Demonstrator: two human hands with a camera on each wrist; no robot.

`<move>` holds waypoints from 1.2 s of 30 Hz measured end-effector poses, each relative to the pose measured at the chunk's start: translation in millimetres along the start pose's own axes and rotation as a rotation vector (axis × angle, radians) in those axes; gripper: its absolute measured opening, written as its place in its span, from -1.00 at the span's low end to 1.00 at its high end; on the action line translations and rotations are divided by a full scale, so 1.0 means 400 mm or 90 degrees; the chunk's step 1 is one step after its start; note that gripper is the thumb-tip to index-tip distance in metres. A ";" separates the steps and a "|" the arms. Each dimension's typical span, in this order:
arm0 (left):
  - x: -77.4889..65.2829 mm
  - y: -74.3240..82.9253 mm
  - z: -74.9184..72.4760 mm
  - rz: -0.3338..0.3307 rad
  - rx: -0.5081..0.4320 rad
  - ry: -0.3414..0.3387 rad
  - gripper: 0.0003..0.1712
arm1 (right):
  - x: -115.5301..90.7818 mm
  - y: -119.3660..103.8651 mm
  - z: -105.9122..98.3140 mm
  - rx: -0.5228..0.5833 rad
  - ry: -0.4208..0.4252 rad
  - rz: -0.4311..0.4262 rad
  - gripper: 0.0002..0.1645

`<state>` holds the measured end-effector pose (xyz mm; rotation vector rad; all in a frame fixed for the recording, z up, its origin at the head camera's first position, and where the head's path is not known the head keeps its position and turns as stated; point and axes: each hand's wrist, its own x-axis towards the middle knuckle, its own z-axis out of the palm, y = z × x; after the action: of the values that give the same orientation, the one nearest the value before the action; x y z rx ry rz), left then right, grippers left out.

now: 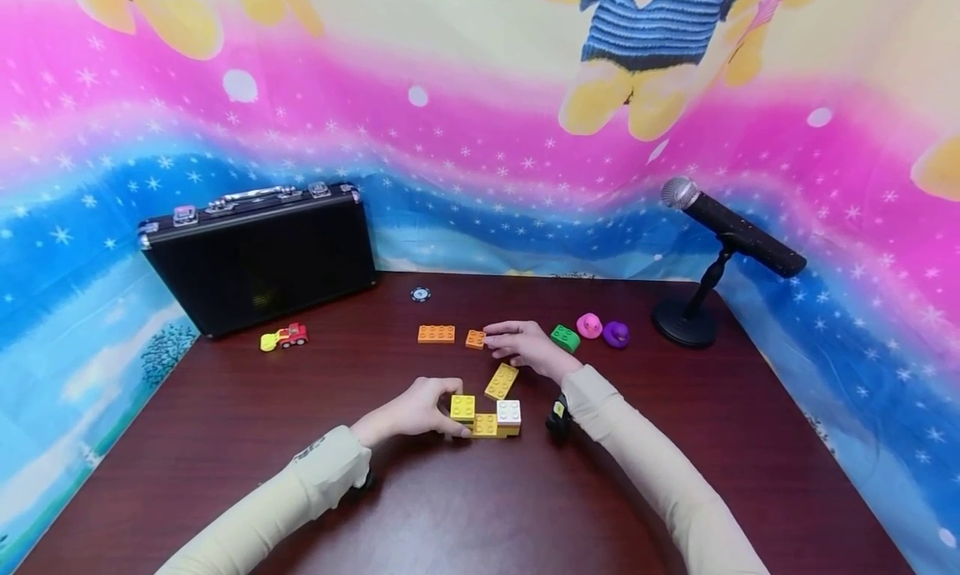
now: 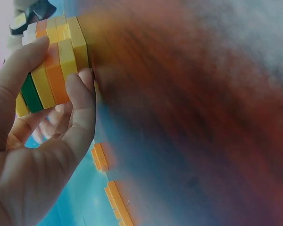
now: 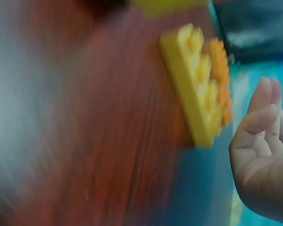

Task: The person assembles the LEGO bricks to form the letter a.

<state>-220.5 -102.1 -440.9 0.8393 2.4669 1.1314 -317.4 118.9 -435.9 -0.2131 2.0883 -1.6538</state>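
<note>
My left hand [image 1: 416, 407] grips the left end of a structure built of toy bricks [image 1: 485, 426]. In the left wrist view, the thumb and fingers pinch its stacked yellow, orange and green bricks [image 2: 55, 73]. Yellow studs top the left end and a white brick [image 1: 508, 411] tops the right, with a lower yellow part between. My right hand [image 1: 528, 347] hovers beside a small orange brick [image 1: 475, 339], fingertips right at its edge. In the right wrist view its fingers [image 3: 259, 120] are loosely bent around nothing visible. A loose yellow brick [image 1: 501, 382] lies between the hands.
A longer orange brick [image 1: 436, 333] and a green brick [image 1: 565, 337] lie farther back, near pink [image 1: 589, 325] and purple [image 1: 617, 334] rubber ducks. A black case [image 1: 262, 254], red-and-yellow toy truck [image 1: 286, 337], poker chip [image 1: 421, 294] and microphone on a stand [image 1: 731, 233] line the back.
</note>
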 end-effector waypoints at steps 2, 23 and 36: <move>0.000 0.000 0.000 -0.001 -0.003 0.000 -0.58 | 0.018 0.010 -0.011 -0.001 0.018 0.016 -0.48; 0.003 -0.003 0.005 0.004 -0.013 -0.014 -0.56 | 0.083 0.046 0.004 -0.076 0.066 0.013 -0.44; -0.001 -0.006 -0.002 0.007 -0.024 -0.020 -0.56 | 0.096 0.035 0.027 -0.118 0.094 0.009 -0.47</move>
<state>-221.3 -104.1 -442.2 0.8534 2.4109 1.1556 -344.0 97.8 -461.2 -0.1384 2.3504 -1.5089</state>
